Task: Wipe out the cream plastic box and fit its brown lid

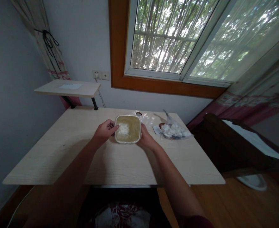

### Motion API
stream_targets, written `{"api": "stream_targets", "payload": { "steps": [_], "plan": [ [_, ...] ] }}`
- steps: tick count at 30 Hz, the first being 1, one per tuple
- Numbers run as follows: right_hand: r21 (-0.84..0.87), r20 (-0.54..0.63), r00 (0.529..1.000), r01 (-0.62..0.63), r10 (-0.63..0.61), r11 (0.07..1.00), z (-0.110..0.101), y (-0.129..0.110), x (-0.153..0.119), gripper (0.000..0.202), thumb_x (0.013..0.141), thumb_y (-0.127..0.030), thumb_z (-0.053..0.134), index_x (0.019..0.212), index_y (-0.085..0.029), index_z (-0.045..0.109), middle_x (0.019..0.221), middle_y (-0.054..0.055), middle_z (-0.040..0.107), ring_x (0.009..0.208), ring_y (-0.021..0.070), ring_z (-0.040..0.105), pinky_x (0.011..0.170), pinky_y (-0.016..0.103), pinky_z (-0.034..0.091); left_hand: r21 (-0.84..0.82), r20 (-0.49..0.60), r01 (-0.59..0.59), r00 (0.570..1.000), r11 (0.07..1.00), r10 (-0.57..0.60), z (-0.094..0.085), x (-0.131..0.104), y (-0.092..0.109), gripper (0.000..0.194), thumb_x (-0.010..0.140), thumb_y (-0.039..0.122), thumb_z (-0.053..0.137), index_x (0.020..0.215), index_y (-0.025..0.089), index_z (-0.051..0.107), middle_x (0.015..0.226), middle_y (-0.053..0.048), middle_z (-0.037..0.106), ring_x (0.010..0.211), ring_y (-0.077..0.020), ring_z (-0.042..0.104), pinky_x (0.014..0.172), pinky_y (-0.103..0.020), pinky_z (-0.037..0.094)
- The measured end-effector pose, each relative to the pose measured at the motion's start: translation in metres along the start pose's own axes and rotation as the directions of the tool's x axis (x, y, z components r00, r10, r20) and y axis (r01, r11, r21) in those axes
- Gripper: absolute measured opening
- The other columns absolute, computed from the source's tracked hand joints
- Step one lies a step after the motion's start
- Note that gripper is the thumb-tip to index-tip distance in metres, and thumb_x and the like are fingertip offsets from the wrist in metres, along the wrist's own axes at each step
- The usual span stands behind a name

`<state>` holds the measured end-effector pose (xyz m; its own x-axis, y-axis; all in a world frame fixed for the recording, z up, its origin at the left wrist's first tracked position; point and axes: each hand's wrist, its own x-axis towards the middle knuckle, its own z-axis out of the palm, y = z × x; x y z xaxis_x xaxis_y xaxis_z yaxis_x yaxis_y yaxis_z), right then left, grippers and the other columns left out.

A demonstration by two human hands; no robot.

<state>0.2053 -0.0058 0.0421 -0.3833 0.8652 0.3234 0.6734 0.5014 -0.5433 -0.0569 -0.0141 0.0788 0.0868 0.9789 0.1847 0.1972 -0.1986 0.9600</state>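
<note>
Between my hands is a squarish container (133, 131) with rounded corners, a pale rim and a yellowish inside. A whitish, shiny patch shows on the left of its inner surface; I cannot tell what it is. My left hand (104, 130) grips the container's left side, with the thumb at the rim. On the opposite side my right hand (146, 136) holds the wall, its fingers mostly hidden behind the container. To the right of my right hand lies a clear plastic bag (176, 130) with white, fluffy-looking stuff in it.
The pale wooden table (65, 152) carries a small raised shelf (87, 90) at the back left, with a paper (70, 86) on it. Clear plastic film (147, 119) lies near a cable hole (138, 114). A dark piece of furniture (236, 145) stands to the right.
</note>
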Motion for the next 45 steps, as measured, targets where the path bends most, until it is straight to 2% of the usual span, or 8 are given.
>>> {"api": "stream_targets", "payload": {
  "steps": [4,7,10,15,20,27,40,45],
  "plan": [
    [0.272,-0.202,0.979,0.050,0.007,0.961,-0.017,0.010,-0.004,0.063,0.081,-0.014,0.047,0.142,-0.026,0.045,0.149,0.011,0.041,0.140,0.0192,0.040,0.108,0.041,0.044,-0.099,0.013,0.026,1.000,0.995,-0.025,0.003,0.001,-0.002,0.036,0.075,0.047,0.073,0.077,0.019,0.051,0.059,0.006,0.053,0.049,-0.0103,0.055,0.050,-0.023,0.045],
    [0.290,-0.432,0.902,0.113,0.025,0.950,-0.035,-0.006,-0.002,0.044,0.085,-0.013,0.045,0.124,-0.025,0.061,0.130,0.009,0.057,0.123,0.0183,0.055,0.104,0.040,0.048,-0.137,0.009,0.032,0.999,0.990,-0.031,0.007,0.002,0.000,0.037,0.072,0.046,0.075,0.076,0.019,0.050,0.058,0.006,0.053,0.049,-0.0100,0.055,0.050,-0.022,0.045],
    [0.228,-0.525,0.851,0.150,-0.008,0.962,-0.049,-0.035,0.003,0.029,0.091,-0.019,0.049,0.113,-0.023,0.067,0.114,0.008,0.065,0.108,0.0186,0.062,0.096,0.038,0.052,-0.150,0.009,0.033,0.999,0.988,-0.032,0.010,0.003,0.001,0.038,0.070,0.046,0.077,0.075,0.019,0.051,0.058,0.006,0.053,0.050,-0.0097,0.055,0.051,-0.022,0.045],
    [0.015,-0.312,0.939,0.157,-0.145,0.987,-0.049,-0.076,0.011,0.032,0.094,-0.018,0.047,0.119,-0.021,0.066,0.114,0.007,0.069,0.107,0.0187,0.064,0.098,0.035,0.050,-0.141,0.026,0.043,0.999,0.989,-0.039,0.016,-0.001,0.004,0.037,0.070,0.045,0.077,0.076,0.019,0.051,0.060,0.005,0.054,0.052,-0.0102,0.055,0.053,-0.022,0.047],
    [-0.214,-0.057,0.998,0.029,-0.042,0.976,-0.036,-0.087,0.028,0.040,0.092,-0.014,0.046,0.129,-0.012,0.061,0.126,0.014,0.066,0.114,0.0211,0.062,0.104,0.034,0.046,-0.086,0.049,0.035,0.998,0.996,-0.031,0.018,-0.006,0.007,0.034,0.070,0.042,0.076,0.076,0.019,0.052,0.063,0.005,0.054,0.055,-0.0104,0.055,0.054,-0.022,0.046],
    [-0.395,0.036,0.998,-0.025,0.043,0.918,-0.028,-0.091,0.046,0.039,0.092,-0.007,0.041,0.125,-0.006,0.061,0.124,0.019,0.065,0.117,0.0248,0.059,0.103,0.034,0.043,0.123,0.076,-0.023,0.997,0.992,0.013,0.015,-0.007,0.008,0.028,0.072,0.036,0.072,0.072,0.020,0.050,0.059,0.006,0.050,0.054,-0.0092,0.048,0.051,-0.020,0.038],
    [-0.425,0.217,0.947,-0.128,0.238,0.896,0.003,-0.079,0.053,0.041,0.094,-0.009,0.039,0.132,-0.002,0.052,0.129,0.023,0.062,0.114,0.0249,0.064,0.095,0.028,0.047,0.017,0.138,0.009,0.990,1.000,-0.011,0.017,-0.009,0.006,0.025,0.074,0.031,0.067,0.075,0.021,0.044,0.058,0.008,0.048,0.051,-0.0089,0.048,0.051,-0.020,0.037],
    [-0.427,0.277,0.922,-0.135,0.271,0.894,0.012,-0.076,0.047,0.035,0.091,-0.008,0.043,0.120,-0.002,0.062,0.119,0.023,0.067,0.109,0.0284,0.066,0.094,0.033,0.049,-0.011,0.132,0.032,0.991,0.999,-0.030,0.020,-0.008,0.005,0.027,0.074,0.033,0.068,0.076,0.021,0.043,0.057,0.009,0.047,0.049,-0.0082,0.047,0.049,-0.020,0.037]
  ]
}}
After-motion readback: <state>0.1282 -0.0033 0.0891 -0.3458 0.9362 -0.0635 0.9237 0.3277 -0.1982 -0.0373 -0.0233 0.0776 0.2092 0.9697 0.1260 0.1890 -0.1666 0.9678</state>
